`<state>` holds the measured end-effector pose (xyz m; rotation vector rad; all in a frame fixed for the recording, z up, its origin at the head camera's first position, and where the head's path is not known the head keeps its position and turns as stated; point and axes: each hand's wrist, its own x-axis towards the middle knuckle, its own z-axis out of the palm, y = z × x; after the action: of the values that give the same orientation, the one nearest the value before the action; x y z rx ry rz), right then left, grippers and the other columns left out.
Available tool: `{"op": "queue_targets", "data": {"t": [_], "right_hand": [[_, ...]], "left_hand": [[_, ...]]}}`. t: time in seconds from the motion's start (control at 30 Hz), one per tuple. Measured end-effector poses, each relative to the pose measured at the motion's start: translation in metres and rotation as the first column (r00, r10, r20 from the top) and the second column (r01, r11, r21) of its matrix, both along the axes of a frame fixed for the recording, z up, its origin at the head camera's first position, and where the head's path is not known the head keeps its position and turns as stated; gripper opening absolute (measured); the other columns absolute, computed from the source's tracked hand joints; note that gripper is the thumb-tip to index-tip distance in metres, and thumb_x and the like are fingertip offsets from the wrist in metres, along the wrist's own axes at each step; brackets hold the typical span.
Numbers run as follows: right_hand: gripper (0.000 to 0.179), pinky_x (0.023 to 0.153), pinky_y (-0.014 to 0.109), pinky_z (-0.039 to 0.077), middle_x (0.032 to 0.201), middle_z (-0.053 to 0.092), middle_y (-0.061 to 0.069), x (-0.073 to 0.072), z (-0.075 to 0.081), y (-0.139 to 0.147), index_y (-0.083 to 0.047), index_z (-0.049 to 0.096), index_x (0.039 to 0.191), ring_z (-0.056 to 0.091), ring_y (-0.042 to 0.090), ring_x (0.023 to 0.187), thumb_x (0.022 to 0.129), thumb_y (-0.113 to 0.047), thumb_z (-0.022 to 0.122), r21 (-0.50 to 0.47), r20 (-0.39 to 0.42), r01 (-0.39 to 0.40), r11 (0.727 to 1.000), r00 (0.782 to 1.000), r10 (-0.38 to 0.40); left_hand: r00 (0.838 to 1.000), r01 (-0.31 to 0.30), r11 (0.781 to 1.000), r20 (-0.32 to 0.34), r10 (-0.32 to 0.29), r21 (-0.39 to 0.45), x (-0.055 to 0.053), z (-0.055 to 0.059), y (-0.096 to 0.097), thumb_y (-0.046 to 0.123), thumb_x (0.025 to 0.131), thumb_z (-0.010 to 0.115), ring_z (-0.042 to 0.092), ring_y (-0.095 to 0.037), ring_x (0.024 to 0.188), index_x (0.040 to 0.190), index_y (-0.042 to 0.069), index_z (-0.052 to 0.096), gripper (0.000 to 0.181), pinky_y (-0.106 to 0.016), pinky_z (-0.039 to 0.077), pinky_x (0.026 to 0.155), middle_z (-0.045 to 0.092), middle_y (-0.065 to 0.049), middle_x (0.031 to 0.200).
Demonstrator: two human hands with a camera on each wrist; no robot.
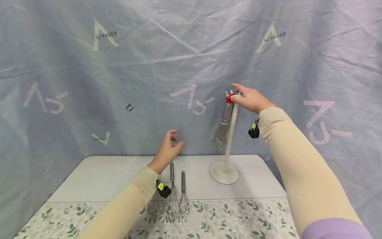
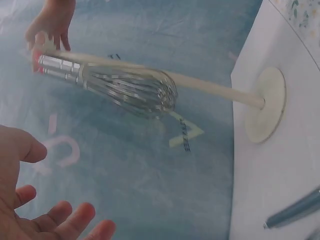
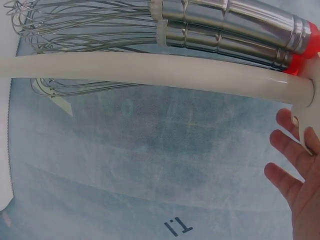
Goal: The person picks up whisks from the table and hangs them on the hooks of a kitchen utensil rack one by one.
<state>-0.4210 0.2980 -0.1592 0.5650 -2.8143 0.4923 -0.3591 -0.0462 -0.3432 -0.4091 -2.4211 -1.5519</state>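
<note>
My right hand [image 1: 252,99] is at the top of a white stand [image 1: 231,132], its thumb by the red handle ends and its other fingers spread around the hooks. Two steel whisks [image 3: 225,30] with red ends hang side by side from the stand, wires downward; in the head view the hanging whisks [image 1: 222,129] overlap. Lower and to the left, my left hand [image 1: 168,149] is in the air with nothing in it, fingers loosely bent. Beneath that arm, steel whisks [image 1: 183,196] lie on the table, one partly hidden by the wrist camera.
The stand's round base [image 1: 224,173] rests on the white back part of the table [image 1: 119,172]. A floral cloth [image 1: 238,219] covers the front part. Behind the table hangs a grey-blue printed curtain [image 1: 149,83].
</note>
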Motion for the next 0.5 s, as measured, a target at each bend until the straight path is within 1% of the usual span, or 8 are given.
{"op": "queue_targets", "data": {"t": [0.2, 0.33, 0.43, 0.5], "right_hand": [[0.073, 0.107, 0.064, 0.035, 0.158, 0.035, 0.020, 0.000, 0.000, 0.002, -0.025, 0.015, 0.164, 0.039, 0.045, 0.139, 0.102, -0.052, 0.042, -0.033, 0.019, -0.030, 0.999, 0.999, 0.031], [0.073, 0.110, 0.065, 0.031, 0.160, 0.031, 0.020, 0.002, 0.002, 0.006, -0.025, 0.015, 0.164, 0.032, 0.044, 0.144, 0.103, -0.051, 0.046, -0.105, 0.073, -0.070, 0.992, 0.994, 0.078], [0.068, 0.112, 0.066, 0.026, 0.162, 0.026, 0.022, 0.001, 0.005, 0.007, -0.022, 0.014, 0.164, 0.025, 0.044, 0.148, 0.104, -0.037, 0.043, -0.184, 0.116, -0.107, 0.977, 0.985, 0.130], [0.069, 0.113, 0.066, 0.022, 0.162, 0.023, 0.024, -0.001, 0.007, 0.007, -0.019, 0.014, 0.164, 0.021, 0.044, 0.149, 0.101, -0.024, 0.040, -0.244, 0.142, -0.123, 0.962, 0.977, 0.161]], "left_hand": [[0.997, -0.015, 1.000, 0.070, 0.014, 0.017, 0.007, -0.020, -0.027, 0.029, 0.101, 0.061, 0.062, -0.025, 0.101, 0.149, 0.020, 0.038, 0.054, -0.039, 0.052, 0.077, 0.054, -0.009, 0.124], [0.991, -0.046, 0.998, 0.127, 0.040, 0.043, 0.011, -0.034, -0.043, 0.028, 0.101, 0.061, 0.063, -0.026, 0.103, 0.148, 0.022, 0.038, 0.053, -0.038, 0.054, 0.079, 0.055, -0.009, 0.125], [0.985, -0.078, 0.995, 0.157, 0.067, 0.062, 0.012, -0.044, -0.054, 0.026, 0.101, 0.061, 0.063, -0.027, 0.103, 0.148, 0.020, 0.039, 0.053, -0.038, 0.055, 0.080, 0.055, -0.011, 0.125], [0.982, -0.093, 0.993, 0.170, 0.080, 0.067, 0.012, -0.050, -0.061, 0.025, 0.101, 0.061, 0.063, -0.028, 0.103, 0.148, 0.019, 0.039, 0.053, -0.039, 0.055, 0.080, 0.055, -0.013, 0.126]]}}
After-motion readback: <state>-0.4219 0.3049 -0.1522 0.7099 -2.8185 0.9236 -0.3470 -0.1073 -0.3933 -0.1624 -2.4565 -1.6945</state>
